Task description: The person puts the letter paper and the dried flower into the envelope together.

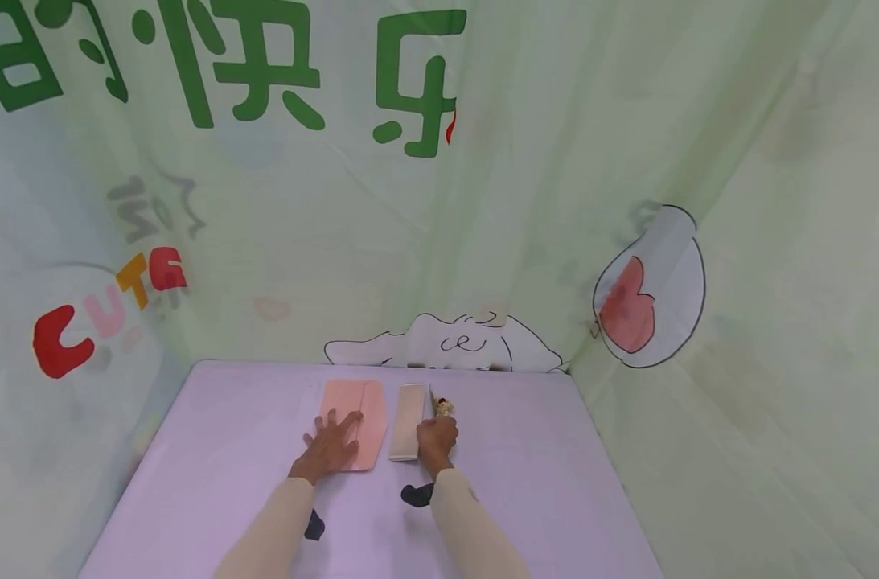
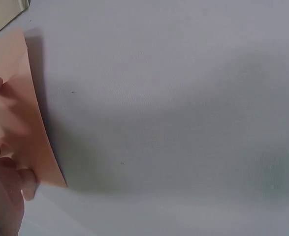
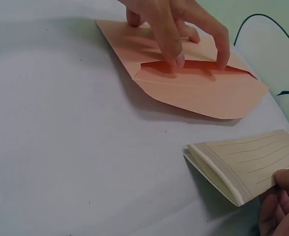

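Observation:
A pink envelope lies on the table, its flap unfolded toward the right hand and its mouth parted in the right wrist view. My left hand rests on it with fingers spread; thumb and forefinger touch the mouth's edge. My right hand pinches a folded sheet of lined cream paper by its edge, thumb on top. That paper is just right of the envelope. Beside it, past the right knuckles, shows a small bunch of dried flowers; whether the hand touches it is hidden.
The table has a pale lilac cover. Curtains with printed green characters and cartoon drawings hang behind and at both sides, meeting the table's back edge. Dark straps hang at the wrists.

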Available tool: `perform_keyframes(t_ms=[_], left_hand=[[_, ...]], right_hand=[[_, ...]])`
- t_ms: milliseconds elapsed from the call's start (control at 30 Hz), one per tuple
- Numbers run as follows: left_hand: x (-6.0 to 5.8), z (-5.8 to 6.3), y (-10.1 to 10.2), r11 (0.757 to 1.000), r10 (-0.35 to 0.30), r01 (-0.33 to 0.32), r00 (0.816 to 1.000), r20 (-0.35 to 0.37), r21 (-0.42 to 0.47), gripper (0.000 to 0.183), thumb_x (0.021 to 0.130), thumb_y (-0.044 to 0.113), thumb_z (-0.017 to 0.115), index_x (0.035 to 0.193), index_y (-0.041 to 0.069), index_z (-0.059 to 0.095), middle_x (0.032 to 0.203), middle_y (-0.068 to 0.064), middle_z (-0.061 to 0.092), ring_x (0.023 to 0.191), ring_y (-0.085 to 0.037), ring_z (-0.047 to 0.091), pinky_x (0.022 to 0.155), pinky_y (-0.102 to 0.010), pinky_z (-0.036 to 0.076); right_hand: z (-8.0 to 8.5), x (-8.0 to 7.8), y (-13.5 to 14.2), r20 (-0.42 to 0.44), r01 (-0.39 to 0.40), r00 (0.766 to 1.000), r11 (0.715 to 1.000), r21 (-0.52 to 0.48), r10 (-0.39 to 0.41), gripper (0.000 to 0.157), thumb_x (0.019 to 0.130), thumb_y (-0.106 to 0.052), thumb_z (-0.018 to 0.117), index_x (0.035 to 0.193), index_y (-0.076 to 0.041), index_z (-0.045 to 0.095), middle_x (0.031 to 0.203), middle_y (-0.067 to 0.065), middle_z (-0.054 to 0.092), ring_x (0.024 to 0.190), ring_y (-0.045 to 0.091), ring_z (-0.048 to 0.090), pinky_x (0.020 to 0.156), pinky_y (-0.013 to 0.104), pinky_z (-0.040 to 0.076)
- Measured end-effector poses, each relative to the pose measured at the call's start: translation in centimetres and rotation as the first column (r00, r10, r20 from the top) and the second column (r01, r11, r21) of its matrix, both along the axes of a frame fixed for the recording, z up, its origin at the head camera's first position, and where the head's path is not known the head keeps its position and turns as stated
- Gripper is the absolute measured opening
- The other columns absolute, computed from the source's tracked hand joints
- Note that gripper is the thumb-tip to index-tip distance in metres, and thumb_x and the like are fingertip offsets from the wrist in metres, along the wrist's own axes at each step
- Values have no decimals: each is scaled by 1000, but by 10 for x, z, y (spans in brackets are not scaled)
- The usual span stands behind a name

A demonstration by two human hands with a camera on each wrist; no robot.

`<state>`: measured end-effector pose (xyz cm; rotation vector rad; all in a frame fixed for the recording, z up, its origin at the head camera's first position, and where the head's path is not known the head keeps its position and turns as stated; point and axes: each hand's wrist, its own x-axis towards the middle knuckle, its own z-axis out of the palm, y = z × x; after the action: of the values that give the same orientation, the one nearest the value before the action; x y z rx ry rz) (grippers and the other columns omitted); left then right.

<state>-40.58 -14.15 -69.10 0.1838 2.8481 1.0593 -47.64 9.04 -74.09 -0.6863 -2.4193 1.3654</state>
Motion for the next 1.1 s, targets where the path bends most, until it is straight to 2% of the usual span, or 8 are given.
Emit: perform_keyframes(t_ms=[100, 200, 333, 433, 633, 800, 867, 1100], left_hand=[[-4, -4, -6, 1000, 13, -13, 1000, 8, 1, 57, 102, 21, 60, 157, 21, 48, 171, -43, 22, 151, -74, 21, 112, -96, 14], [-8, -7, -10, 1000, 19, -19, 999, 35, -7, 58, 103, 23, 60, 159, 23, 46, 173, -42, 18, 154, -73, 18, 115, -95, 12], [-8, -4, -12, 1000, 15, -15, 999, 48, -17, 58, 104, 24, 61, 160, 21, 46, 173, -43, 18, 154, -76, 16, 114, -96, 11], [-7, -2, -13, 999, 13, -12, 999, 45, -35, 57, 104, 23, 62, 159, 20, 47, 172, -43, 22, 151, -75, 22, 112, -96, 15], [-8, -7, -14, 998, 25, -23, 999, 36, -54, 58, 102, 23, 61, 158, 22, 47, 171, -42, 24, 150, -71, 25, 112, -95, 16], [-8, -5, -10, 997, 46, -43, 998, 42, -69, 57, 103, 25, 64, 158, 22, 51, 170, -39, 28, 148, -65, 29, 113, -93, 20], [-8, -4, -7, 996, 47, -43, 998, 46, -79, 55, 103, 25, 66, 157, 23, 53, 170, -38, 30, 148, -62, 31, 113, -91, 23], [-11, -8, 1, 995, 29, -26, 999, 28, -99, 52, 102, 25, 68, 153, 25, 56, 167, -36, 35, 146, -60, 36, 110, -89, 29]], right_hand=[[22, 6, -4, 4, 8, 1000, 994, -106, -8, 9, 83, 0, 74, 82, 8, 77, 86, 25, 76, 78, 40, 73, 74, 52, 62], [30, 5, -5, -35, -2, 999, 984, -178, -4, 9, 85, -2, 79, 87, 7, 78, 90, 22, 77, 80, 33, 74, 75, 44, 62], [40, 4, -6, -68, 3, 998, 977, -212, -18, 9, 85, -1, 77, 88, 7, 79, 90, 22, 78, 79, 29, 72, 72, 37, 59], [61, 11, -11, -62, 14, 998, 965, -263, -32, 12, 81, 3, 74, 89, 10, 80, 89, 25, 79, 73, 29, 70, 67, 35, 56], [64, 12, -26, -33, -43, 999, 927, -373, 33, 13, 86, 3, 77, 97, 9, 81, 93, 19, 77, 68, 15, 64, 60, 21, 52], [62, 22, -43, -20, -143, 989, 910, -390, 147, 7, 90, 2, 78, 96, 5, 81, 91, 14, 78, 71, 16, 65, 62, 23, 52], [58, 25, -49, -16, -161, 986, 912, -377, 167, 6, 90, 2, 78, 96, 4, 80, 90, 15, 77, 73, 17, 66, 62, 24, 53], [39, 28, -57, 57, -109, 989, 946, -304, 133, 5, 89, 1, 80, 93, 3, 79, 90, 16, 76, 75, 20, 67, 62, 24, 53]])
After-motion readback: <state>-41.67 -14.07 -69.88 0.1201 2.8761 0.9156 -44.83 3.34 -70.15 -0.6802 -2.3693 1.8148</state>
